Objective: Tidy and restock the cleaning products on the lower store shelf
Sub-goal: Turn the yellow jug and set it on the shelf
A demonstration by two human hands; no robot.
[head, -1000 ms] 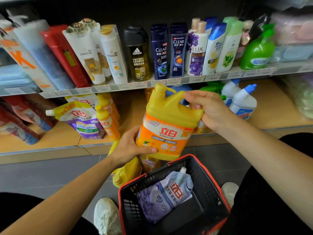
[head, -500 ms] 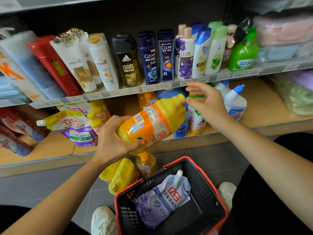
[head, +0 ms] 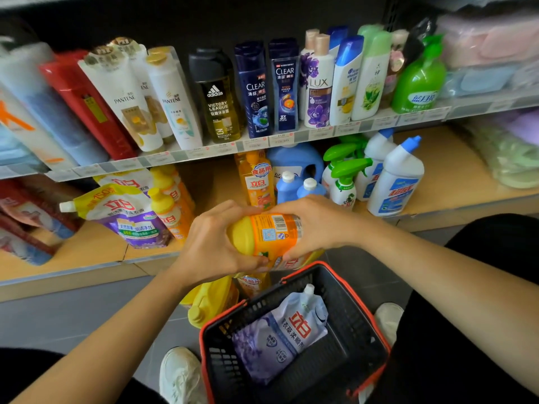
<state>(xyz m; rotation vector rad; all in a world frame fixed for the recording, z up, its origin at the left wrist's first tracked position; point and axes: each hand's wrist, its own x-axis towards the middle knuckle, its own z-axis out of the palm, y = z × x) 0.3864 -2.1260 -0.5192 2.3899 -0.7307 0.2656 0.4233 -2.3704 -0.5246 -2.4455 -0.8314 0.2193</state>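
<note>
A large yellow detergent jug (head: 267, 237) with an orange label lies tilted on its side in the air, just in front of the lower shelf (head: 87, 255). My left hand (head: 215, 243) grips its yellow base end. My right hand (head: 315, 225) wraps over its label side from the right. Behind it on the lower shelf stand an orange dish-soap bottle (head: 256, 182), blue bottles (head: 294, 182), green spray bottles (head: 344, 179) and white toilet cleaners (head: 396, 182).
A black basket with a red rim (head: 294, 339) sits on the floor below my hands, holding a purple refill pouch (head: 285, 330). More yellow jugs (head: 210, 301) lie on the floor beside it. A purple-and-yellow pouch (head: 125, 214) and small yellow bottles (head: 169, 205) fill the shelf's left part.
The jug was upright with my right hand on its handle; my left hand tipped it sideways. My right hand let go, reached toward the shelf, then came back onto the jug.
</note>
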